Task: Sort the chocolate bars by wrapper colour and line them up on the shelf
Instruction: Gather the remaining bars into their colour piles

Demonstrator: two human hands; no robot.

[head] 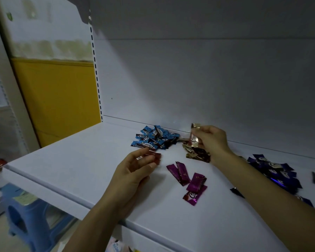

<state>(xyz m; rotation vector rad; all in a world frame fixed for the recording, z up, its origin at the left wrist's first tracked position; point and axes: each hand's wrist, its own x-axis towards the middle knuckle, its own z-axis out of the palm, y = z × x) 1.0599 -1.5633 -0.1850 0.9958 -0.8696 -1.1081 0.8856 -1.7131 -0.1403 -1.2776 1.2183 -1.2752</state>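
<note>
Left hand (pixel 133 171): pinches red bar (pixel 154 157). Right hand (pixel 212 140): pinches gold bar (pixel 195 126), 1 o'clock. Risk: dim light may misfile red among magenta pile (pixel 196 180).

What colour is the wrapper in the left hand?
Dark red: the bar in the left hand, head view.

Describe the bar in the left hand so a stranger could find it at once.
On the white shelf, find the blue pile by the back wall. Just in front, the left hand pinches one dark red bar. The magenta bars to its right lie loose; this one is red and held.
</note>
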